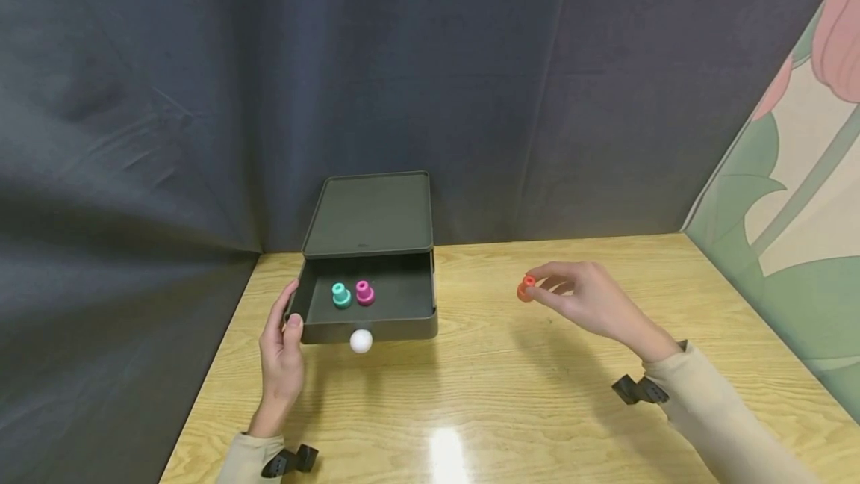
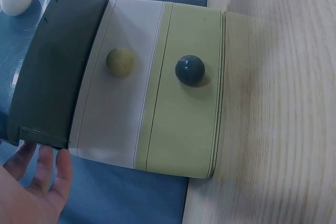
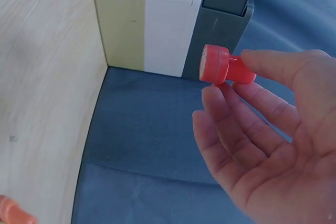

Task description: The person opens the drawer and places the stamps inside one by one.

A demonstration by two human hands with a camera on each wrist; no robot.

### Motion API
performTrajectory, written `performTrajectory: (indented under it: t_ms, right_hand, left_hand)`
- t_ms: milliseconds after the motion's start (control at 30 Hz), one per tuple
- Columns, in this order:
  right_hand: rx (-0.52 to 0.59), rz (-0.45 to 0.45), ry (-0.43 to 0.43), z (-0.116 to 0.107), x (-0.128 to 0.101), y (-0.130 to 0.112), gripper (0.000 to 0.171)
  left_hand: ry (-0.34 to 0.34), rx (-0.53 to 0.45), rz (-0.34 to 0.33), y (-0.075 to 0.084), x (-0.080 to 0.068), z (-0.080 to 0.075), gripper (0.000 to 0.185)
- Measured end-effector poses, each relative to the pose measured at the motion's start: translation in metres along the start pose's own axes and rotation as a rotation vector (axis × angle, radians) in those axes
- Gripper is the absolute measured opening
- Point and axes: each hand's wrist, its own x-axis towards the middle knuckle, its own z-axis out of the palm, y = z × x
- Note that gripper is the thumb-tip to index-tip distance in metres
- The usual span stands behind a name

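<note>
Two holds: left hand (image 1: 282, 353) grips drawer (image 1: 403, 329) corner, fingers slightly spread; right hand (image 1: 594, 301) pinches red peg (image 3: 214, 64) by narrow end; slack pinch could drop it.

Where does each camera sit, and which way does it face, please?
Head: on the head, looking forward and down at the open drawer; left hand and right hand show.
Left wrist: worn there, facing the drawer unit's front; left hand shows.
Right wrist: worn there, facing the unit's side and red piece; right hand shows.
Head and right wrist share the red piece.
</note>
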Motion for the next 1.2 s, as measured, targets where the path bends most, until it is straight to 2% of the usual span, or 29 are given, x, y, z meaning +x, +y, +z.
performTrajectory:
  t_ms: [333,600,867,1200]
  right_hand:
    - [0.013,-0.002,-0.010,-0.004,0.014,-0.020,0.020]
    - [0.064,-0.030,-0.013,0.000,0.026,-0.041,0.022]
    - [0.144,-0.102,-0.007,0.005,0.040,-0.066,0.021]
    - [0.219,-0.205,-0.064,0.016,0.070,-0.093,0.018]
  left_hand:
    - [-0.001,0.000,0.004,0.001,0.000,0.001,0.048]
    - [0.006,-0.016,0.005,0.002,0.000,0.001,0.047]
    - [-0.019,0.013,-0.006,0.001,0.002,-0.002,0.047]
    - [-0.004,0.036,-0.045,0.012,0.005,0.000,0.044]
